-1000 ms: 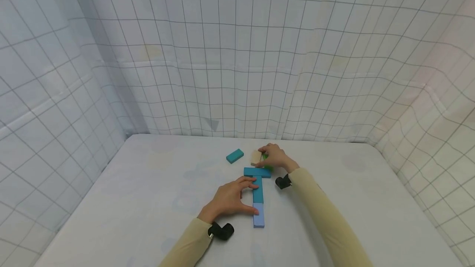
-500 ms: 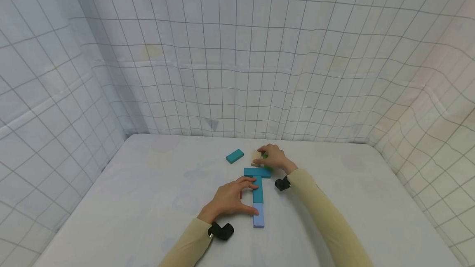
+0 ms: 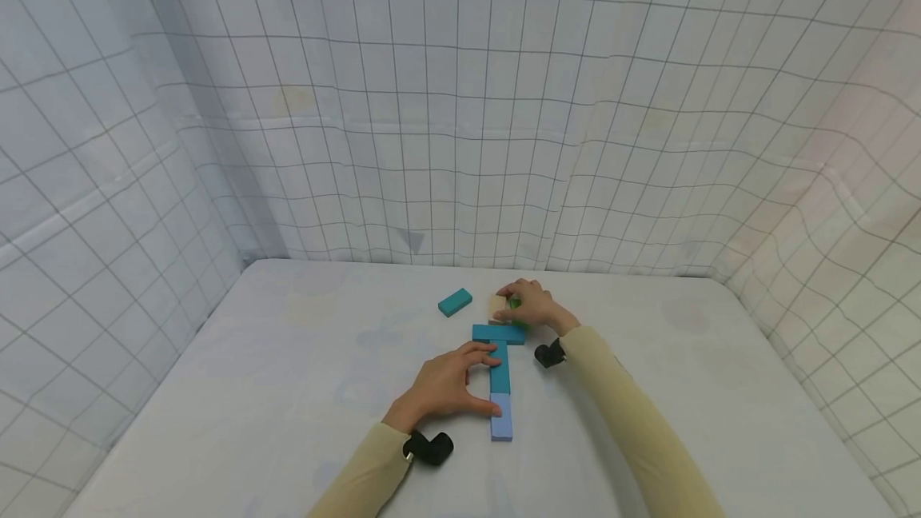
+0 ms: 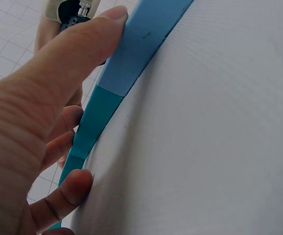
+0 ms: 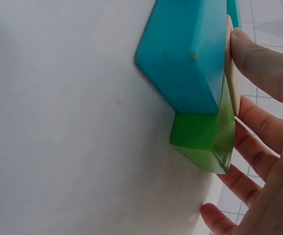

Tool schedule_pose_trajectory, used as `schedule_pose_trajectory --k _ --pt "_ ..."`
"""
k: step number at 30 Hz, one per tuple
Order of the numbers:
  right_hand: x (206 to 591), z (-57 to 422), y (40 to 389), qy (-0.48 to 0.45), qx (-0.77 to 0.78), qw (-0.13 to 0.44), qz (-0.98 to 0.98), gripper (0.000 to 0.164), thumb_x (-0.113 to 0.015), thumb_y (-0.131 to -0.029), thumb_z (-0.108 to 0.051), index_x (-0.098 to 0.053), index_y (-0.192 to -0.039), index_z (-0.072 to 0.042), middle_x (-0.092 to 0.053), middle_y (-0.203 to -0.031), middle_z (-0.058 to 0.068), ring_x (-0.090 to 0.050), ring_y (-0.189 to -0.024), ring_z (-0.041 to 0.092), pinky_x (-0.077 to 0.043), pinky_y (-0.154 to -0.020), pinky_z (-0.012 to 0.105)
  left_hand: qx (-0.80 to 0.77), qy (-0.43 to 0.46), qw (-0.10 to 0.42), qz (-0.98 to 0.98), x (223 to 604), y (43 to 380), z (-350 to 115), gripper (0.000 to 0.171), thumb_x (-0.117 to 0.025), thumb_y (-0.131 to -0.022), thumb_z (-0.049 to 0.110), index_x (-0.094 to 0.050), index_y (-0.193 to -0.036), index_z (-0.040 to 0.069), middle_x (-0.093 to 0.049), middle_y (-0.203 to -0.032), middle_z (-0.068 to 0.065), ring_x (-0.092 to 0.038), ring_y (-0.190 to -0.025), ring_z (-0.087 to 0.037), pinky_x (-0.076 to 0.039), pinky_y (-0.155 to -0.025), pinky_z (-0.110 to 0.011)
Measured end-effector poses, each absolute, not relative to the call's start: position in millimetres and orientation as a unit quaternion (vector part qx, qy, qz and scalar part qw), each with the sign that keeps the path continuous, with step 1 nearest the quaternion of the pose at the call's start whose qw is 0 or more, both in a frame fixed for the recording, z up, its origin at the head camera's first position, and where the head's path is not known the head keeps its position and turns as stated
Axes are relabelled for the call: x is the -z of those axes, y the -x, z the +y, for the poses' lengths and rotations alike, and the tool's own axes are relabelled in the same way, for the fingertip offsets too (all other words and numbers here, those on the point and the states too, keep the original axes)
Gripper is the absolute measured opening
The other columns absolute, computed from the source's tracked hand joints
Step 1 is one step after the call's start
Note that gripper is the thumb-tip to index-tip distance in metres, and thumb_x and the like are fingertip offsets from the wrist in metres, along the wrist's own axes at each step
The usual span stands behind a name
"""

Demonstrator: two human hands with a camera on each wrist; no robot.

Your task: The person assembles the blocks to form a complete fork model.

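Three blocks form a T in the head view: a teal crossbar block [image 3: 496, 333], a teal stem block [image 3: 500, 374] below it and a light blue block [image 3: 501, 426] at the near end. My left hand [image 3: 446, 384] rests on the stem. Its thumb lies on the light blue block and its fingertips touch the teal one. Beyond the crossbar, my right hand [image 3: 532, 304] pinches a thin beige block [image 5: 233, 83] between thumb and fingers. A green piece with a see-through part [image 5: 195, 129] sits beside that block, partly hidden under the hand in the head view.
A loose teal block [image 3: 456, 302] lies at an angle to the left of the beige one. The white table [image 3: 302, 366] ends at a grid-patterned curtain [image 3: 432, 142] at the back. Black wrist cameras [image 3: 429, 448] sit on both wrists.
The right hand's thumb and fingers have shifted slightly, and the beige block has slid a little right, toward the green piece. The left hand stays in place.
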State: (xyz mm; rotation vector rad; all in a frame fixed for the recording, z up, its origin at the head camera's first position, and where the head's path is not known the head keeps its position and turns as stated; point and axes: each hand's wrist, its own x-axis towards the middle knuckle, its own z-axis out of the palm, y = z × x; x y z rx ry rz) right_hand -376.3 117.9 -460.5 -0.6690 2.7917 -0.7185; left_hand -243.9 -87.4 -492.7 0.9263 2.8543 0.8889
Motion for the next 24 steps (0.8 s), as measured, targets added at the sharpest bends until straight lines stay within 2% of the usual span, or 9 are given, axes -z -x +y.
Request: schedule_pose_trajectory --k 17,24 --pt "458.6 122.9 375.5 0.227 0.261 0.105 0.932 0.049 -0.073 -0.084 -0.035 -0.063 -0.126 -0.012 -0.054 -0.126 0.008 -0.039 -0.116 0.032 -0.028 -0.096 0.058 -0.286 -0.291 0.008 0.913 492.1 243.1 -86.9 0.075 -0.070 -0.066 0.071 -0.061 -0.127 0.029 -0.042 -0.140 0.015 -0.047 -0.066 0.001 -0.040 -0.057 -0.020" --pt "459.2 122.9 374.3 0.221 0.275 0.111 0.929 0.050 -0.073 -0.083 -0.035 -0.062 -0.127 -0.012 -0.055 -0.122 0.007 -0.039 -0.114 0.030 -0.029 -0.096 0.055 -0.287 -0.290 0.010 0.913 491.4 243.0 -87.0 0.075 -0.070 -0.066 0.071 -0.061 -0.127 0.029 -0.042 -0.141 0.015 -0.047 -0.067 0.001 -0.040 -0.057 -0.020"
